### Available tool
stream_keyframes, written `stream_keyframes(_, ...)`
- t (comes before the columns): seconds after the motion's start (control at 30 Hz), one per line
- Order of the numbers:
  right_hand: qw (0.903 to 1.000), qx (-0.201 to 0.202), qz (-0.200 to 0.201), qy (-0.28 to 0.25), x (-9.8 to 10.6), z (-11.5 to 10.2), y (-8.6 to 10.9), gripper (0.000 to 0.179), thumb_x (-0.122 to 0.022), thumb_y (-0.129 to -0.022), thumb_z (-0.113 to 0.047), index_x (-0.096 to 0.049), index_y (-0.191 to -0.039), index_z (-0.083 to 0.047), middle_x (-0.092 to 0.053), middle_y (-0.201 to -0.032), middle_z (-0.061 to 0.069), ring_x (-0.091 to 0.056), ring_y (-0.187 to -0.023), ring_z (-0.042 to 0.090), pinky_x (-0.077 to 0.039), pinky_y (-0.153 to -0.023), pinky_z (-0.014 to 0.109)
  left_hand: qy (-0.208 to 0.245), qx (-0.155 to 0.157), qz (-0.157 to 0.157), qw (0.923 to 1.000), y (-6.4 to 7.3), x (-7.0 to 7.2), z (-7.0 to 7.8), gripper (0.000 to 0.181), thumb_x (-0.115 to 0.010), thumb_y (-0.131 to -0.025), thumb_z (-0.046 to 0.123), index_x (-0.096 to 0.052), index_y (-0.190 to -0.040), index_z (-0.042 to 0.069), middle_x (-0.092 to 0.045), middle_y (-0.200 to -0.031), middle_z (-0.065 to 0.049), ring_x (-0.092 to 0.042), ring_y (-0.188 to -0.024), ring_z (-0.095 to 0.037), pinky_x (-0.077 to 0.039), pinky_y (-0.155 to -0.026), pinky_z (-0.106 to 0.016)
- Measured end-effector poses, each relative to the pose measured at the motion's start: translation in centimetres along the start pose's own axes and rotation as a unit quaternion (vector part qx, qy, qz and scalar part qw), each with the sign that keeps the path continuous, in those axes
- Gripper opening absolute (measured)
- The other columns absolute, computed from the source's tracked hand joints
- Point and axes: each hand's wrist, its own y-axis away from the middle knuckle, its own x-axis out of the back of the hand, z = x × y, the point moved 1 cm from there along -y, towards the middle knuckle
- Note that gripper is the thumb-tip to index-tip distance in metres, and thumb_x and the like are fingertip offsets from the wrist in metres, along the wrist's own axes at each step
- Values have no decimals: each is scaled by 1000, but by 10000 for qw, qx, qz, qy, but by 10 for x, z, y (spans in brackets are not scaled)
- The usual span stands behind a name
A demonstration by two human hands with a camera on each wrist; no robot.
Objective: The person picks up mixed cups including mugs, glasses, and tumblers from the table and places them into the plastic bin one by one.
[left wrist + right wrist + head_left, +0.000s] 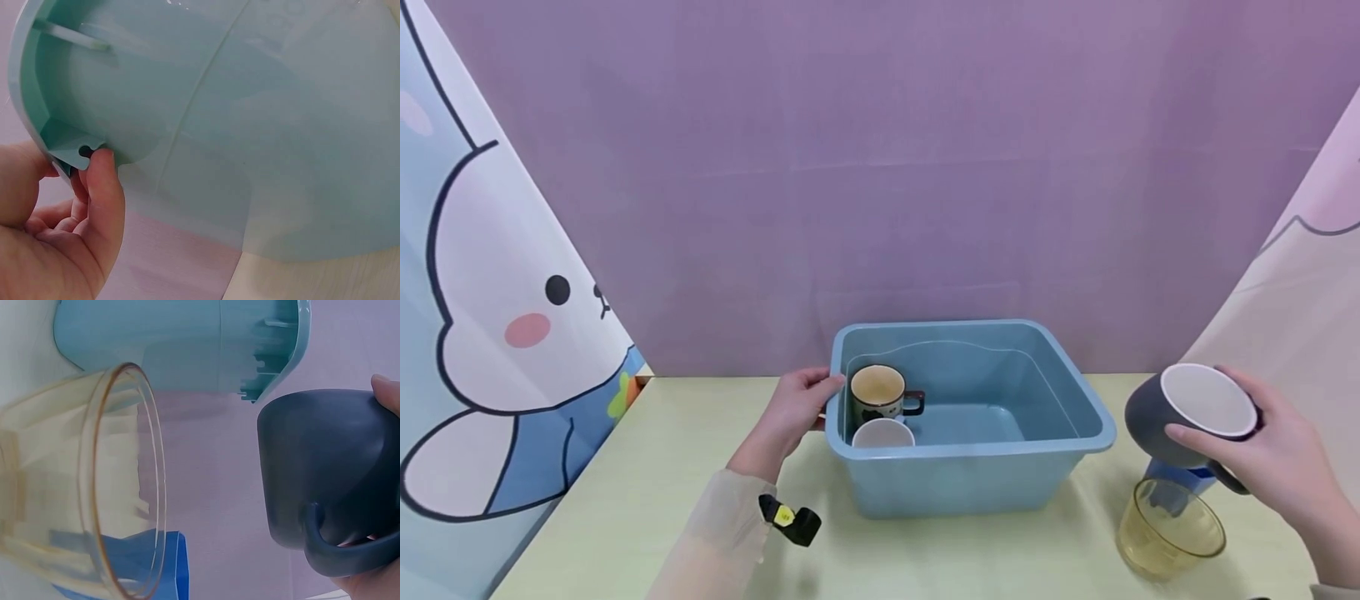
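Dark mug [1156, 427]: held in the right hand [1279, 467], right of the blue basin [955, 485].
Right grip: curled round the mug's side.
Left hand [793, 410]: pinched onto the basin's left rim.

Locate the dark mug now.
In the head view, the dark mug is in the right hand, right of the blue tub, near the yellowish glass.

Basin [951, 487] on table [617, 508], backdrop [925, 167] behind.
At the basin's left end, inside: rear mug [877, 402], front cup [883, 434] just before it. Your left hand [797, 408] is at that same end. Right of the basin, your right hand [1281, 450] has the held mug [1157, 423] near a glass [1168, 537]; a partly hidden object [1180, 477] sits behind the glass.
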Motion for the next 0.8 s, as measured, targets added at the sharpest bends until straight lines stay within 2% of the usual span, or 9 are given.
stream_keyframes(0.23,9999,28,-114,-30,-2,-6,-5,86,-83,-70,-26,-40,-143,-18,-42,-99,-35,-40,-84,-17,-34,-62,15,13,-18,-13,10000,0,0,0,39,-55,-95,26,-57,-127,4,-63,-105,-18,-61,-73,-16,-57,-63,-30)
stream_keyframes(0.53,9997,135,-181,104,-4,-11,-14,90,-84,-69,-28,-38,-145,-14,-39,-102,-35,-36,-87,-17,-32,-64,18,66,-67,-42,9999,-1,1,-1,39,-55,-95,26,-58,-127,4,-64,-108,-20,-63,-74,-16,-57,-64,-31)
stream_keyframes(0.8,9993,186,-288,118,-4,-16,-20,92,-84,-70,-29,-35,-145,-11,-39,-108,-29,-35,-88,-18,-33,-64,17,86,-90,-83,9999,0,1,0,40,-56,-95,27,-58,-127,4,-64,-108,-19,-64,-74,-15,-57,-64,-31)
